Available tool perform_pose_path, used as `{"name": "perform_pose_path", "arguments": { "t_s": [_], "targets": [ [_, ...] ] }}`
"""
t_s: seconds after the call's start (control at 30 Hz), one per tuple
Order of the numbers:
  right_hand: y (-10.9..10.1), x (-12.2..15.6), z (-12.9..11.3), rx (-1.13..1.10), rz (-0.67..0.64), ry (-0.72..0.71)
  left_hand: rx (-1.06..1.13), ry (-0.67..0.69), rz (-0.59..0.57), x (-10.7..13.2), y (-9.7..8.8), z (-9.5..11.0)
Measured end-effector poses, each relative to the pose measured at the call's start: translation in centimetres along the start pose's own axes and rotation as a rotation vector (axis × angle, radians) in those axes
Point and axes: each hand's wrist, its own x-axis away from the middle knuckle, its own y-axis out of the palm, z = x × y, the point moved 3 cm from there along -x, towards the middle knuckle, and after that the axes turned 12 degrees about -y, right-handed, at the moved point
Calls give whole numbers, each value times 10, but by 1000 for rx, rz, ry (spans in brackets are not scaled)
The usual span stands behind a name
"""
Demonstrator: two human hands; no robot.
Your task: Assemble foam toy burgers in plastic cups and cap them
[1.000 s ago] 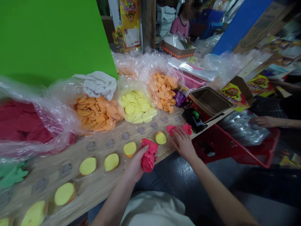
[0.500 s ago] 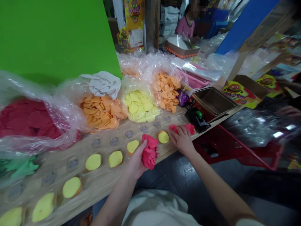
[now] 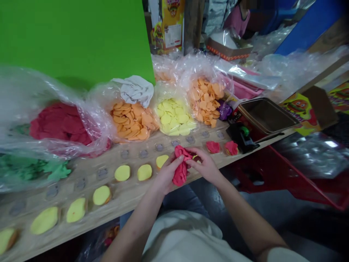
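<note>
My left hand [image 3: 167, 175] is closed around a small stack of soft, wavy red gummy-like pieces [image 3: 180, 176], above the table's front edge. With its fingertips my right hand [image 3: 205, 165] pinches the upper red piece [image 3: 183, 152] of that stack. Behind the right fingers a yellow-topped disc [image 3: 195, 158] is mostly hidden. To the left of my hands runs a row of yellow-topped discs [image 3: 144, 172] in clear plastic cups. On the right, two discs carry a wavy red piece [image 3: 212, 147] each.
Clear bags along the back hold red pieces [image 3: 61, 125], green pieces [image 3: 56, 170], orange pieces [image 3: 131, 120] and yellow pieces [image 3: 174, 116]. A black tape dispenser [image 3: 242, 137] and a metal tin [image 3: 268, 114] stand at right. A person in pink [image 3: 236, 20] is beyond.
My right hand has left a red piece on a disc at right and moved back left to the stack in my left hand. The view has shifted, too.
</note>
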Motion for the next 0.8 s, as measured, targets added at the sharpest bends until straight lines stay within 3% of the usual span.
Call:
{"name": "perform_pose_path", "arguments": {
  "t_s": [0.1, 0.2, 0.27, 0.4, 0.53, 0.67, 0.8],
  "targets": [
    [1, 3, 9, -98, -11, 34, -100, 9, 9, 5, -3, 0],
    [3, 6, 11, -61, 68, 56, -191, 54, 68, 6, -5, 1],
    [8, 7, 10, -162, 129, 99, -231, 85, 92, 7, -6, 3],
    [18, 10, 15, -574, 235, 320, -379, 134, 116, 7, -10, 3],
    [19, 15, 30, -651, 365, 498, -509, 168, 162, 2, -19, -3],
    [15, 18, 46, -730, 465, 583, -488, 206, 220, -4, -26, -9],
    [10, 19, 51, -866, 382, 667, -263, 99, 200, -5, -32, -9]
  ]
}}
